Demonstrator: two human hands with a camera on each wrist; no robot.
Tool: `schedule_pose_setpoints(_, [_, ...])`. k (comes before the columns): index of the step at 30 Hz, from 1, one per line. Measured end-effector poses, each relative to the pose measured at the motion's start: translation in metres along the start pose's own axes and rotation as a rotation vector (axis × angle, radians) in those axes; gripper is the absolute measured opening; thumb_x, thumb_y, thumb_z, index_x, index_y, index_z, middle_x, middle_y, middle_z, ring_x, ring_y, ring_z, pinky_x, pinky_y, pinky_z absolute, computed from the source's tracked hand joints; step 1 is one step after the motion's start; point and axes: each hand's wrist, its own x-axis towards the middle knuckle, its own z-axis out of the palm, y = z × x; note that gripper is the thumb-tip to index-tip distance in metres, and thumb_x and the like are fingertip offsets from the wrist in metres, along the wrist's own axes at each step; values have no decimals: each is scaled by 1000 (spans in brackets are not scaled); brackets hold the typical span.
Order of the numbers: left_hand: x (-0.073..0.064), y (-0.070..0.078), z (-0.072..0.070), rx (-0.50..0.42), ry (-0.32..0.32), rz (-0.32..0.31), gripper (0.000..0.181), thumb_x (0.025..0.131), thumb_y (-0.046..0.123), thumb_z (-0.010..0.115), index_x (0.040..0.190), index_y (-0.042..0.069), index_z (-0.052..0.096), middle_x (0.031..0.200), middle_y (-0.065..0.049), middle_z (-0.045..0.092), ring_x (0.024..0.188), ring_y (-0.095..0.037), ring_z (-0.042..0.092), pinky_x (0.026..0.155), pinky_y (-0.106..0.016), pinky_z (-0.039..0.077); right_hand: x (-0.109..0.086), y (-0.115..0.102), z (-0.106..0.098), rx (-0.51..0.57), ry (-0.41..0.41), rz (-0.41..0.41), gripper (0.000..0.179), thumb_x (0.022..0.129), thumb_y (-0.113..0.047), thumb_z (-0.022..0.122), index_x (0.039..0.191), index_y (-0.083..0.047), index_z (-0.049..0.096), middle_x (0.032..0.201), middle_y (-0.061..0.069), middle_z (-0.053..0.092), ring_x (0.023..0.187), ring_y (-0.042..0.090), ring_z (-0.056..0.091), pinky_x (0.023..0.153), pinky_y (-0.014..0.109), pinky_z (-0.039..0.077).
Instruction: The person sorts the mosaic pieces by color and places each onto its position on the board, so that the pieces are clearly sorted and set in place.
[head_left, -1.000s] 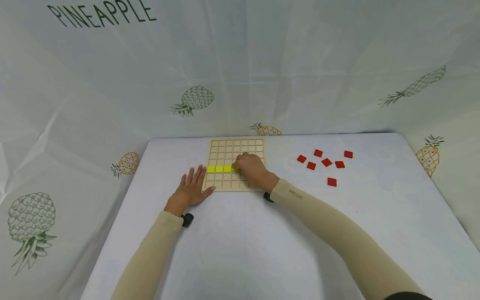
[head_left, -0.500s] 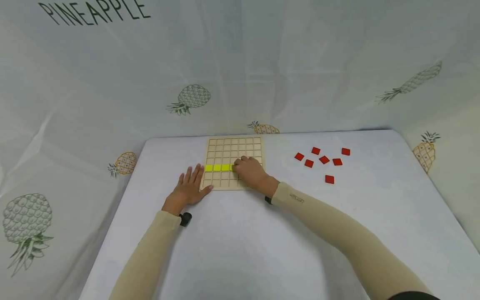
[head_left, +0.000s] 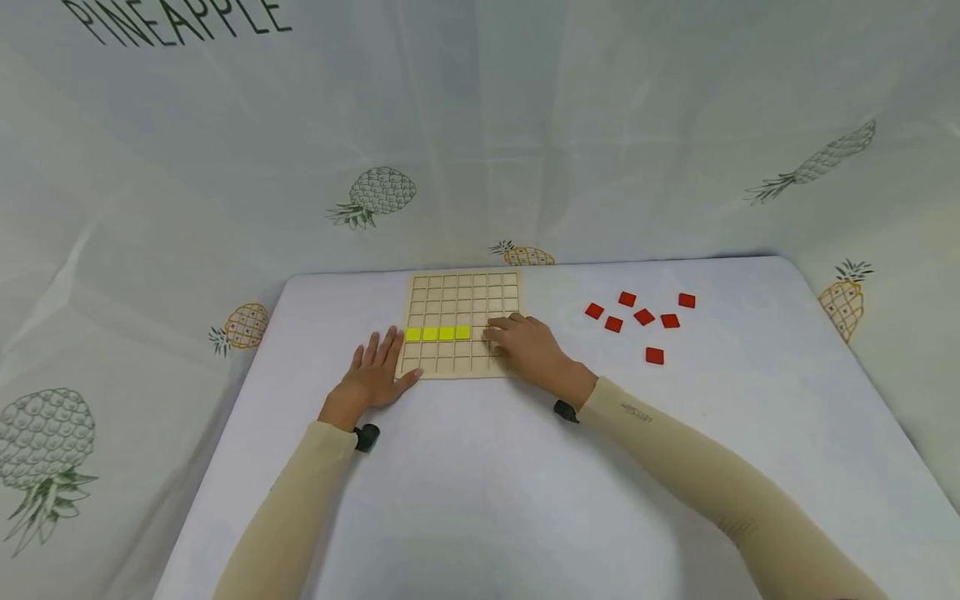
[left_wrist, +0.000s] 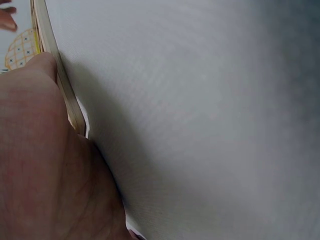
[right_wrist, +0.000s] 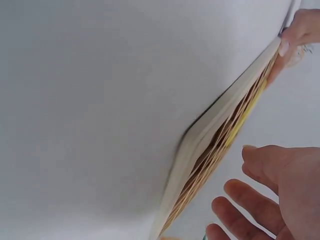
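Observation:
A pale wooden grid board [head_left: 457, 365] lies on the white table. Several yellow square tiles [head_left: 446, 333] sit side by side in one of its rows, starting at the left edge. My left hand [head_left: 371, 379] rests with spread fingers beside the board's left side, its thumb at the near left corner. Over the right part of the board is my right hand [head_left: 534, 348], just right of the yellow row. In the right wrist view, the fingers of that hand [right_wrist: 300, 185] are parted and loosely bent, with nothing between them.
Several loose red square tiles [head_left: 644, 317] are scattered on the white table [head_left: 480, 500] to the right of the board. Behind the table hangs a pale curtain [head_left: 637, 150] printed with pineapples.
My right hand has come off the last yellow tile and moved right, its fingers parting. That tile now shows in the row. My left hand stays at the board while the head view shifts slightly.

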Motion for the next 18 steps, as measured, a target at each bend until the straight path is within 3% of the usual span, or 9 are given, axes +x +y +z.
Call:
schedule_pose_setpoints(3, [2,-1,1,0,1,7,93,110,59,39,169,5,-7,177,-15,-15,162,-42,-15,129,-62,-6,-15,9,-9,12,15,19,33,96,-6,77,129,-9,74,137,12,71,122,32,67,98,51,58])
schedule_pose_setpoints(10, [0,-1,-3,-4,6,7,91,110,57,39,169,3,-6,177,-17,-13,162,-43,-15,128,-63,-5,-47,32,-28,-2,-33,131,40,95,-10,79,135,-7,73,143,13,68,125,34,66,103,51,56])
schedule_pose_setpoints(18, [-1,1,-1,2,2,14,91,110,55,40,168,3,-7,177,-17,-14,161,-43,-15,129,-62,-6,-94,69,-41,-23,-38,219,46,93,-9,81,137,-2,70,142,19,67,131,40,62,106,57,53])
